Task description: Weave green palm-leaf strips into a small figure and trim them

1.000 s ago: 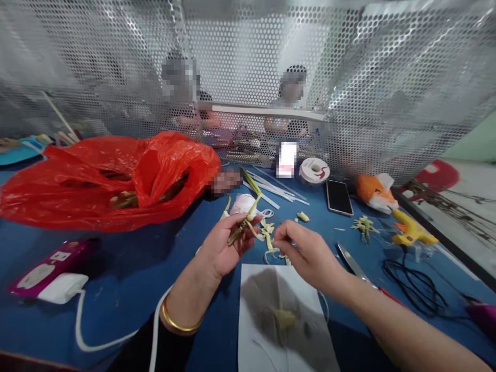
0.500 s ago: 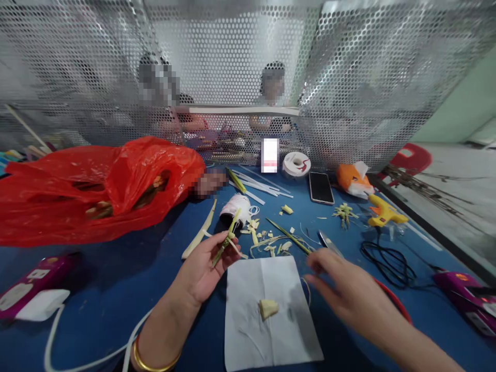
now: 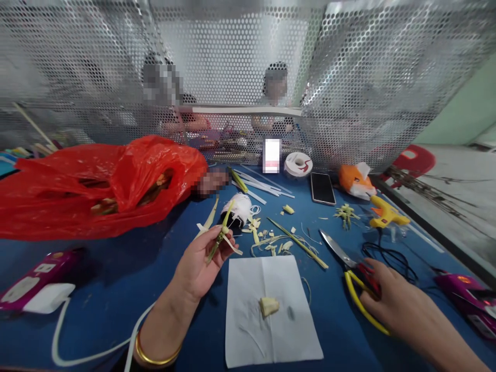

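Between the fingertips of my left hand (image 3: 207,256) is a small knotted piece of pale green plant strips (image 3: 222,235), with a pointed tip upward and a loose pale strip hanging to the right. At the right, my right hand (image 3: 391,299) closes on the handles of a pair of scissors (image 3: 337,248), which lie on the table with blades pointing up and left. One handle loop is yellow, the other red and black. A white paper sheet (image 3: 251,341) lies between my hands, with a folded pale yellow piece (image 3: 268,306) on it.
A red plastic bag (image 3: 77,170) fills the left side. Behind my left hand are a white spool of thread (image 3: 238,206) and scattered scraps (image 3: 253,227). A phone (image 3: 322,187), ribbon roll (image 3: 298,164) and yellow glue gun (image 3: 387,213) with its cable stand further back. Perforated mesh (image 3: 232,51) rises behind.
My right hand has moved right, from beside the green stem to the scissors' handles, and grips them. My left hand still holds the knotted plant piece, turned slightly.
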`<state>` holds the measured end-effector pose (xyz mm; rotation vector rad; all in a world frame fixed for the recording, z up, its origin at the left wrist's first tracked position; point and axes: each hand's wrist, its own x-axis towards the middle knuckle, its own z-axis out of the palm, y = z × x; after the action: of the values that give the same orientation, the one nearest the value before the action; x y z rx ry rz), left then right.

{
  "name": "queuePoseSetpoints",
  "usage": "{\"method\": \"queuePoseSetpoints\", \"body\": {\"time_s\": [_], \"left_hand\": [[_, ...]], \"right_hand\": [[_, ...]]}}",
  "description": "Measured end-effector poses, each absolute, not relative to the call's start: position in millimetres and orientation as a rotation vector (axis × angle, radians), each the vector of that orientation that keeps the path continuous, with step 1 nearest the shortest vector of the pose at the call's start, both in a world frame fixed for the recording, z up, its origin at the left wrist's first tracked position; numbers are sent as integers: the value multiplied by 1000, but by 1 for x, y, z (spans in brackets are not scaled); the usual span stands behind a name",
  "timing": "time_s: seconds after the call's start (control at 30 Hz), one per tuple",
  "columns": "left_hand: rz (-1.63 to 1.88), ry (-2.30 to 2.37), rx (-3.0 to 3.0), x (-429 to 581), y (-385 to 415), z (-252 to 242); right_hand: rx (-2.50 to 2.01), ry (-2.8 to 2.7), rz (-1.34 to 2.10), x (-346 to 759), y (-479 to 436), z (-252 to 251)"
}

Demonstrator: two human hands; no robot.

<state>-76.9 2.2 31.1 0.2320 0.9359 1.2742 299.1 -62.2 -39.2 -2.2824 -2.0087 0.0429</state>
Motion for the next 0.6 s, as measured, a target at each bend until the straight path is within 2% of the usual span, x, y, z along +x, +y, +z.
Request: {"method": "queuePoseSetpoints", "body": {"time_s": [0.27, 0.43, 0.6], "left_hand": [[1288, 934, 228, -79, 2, 31], [1295, 920, 227, -80, 3, 31], [1318, 899, 217, -82, 4, 34]], "right_hand": [[-2334, -1579, 596, 310, -56, -7], [-1692, -1287, 1185, 281, -51, 12], [-1130, -1078, 1923, 204, -24, 30]]}}
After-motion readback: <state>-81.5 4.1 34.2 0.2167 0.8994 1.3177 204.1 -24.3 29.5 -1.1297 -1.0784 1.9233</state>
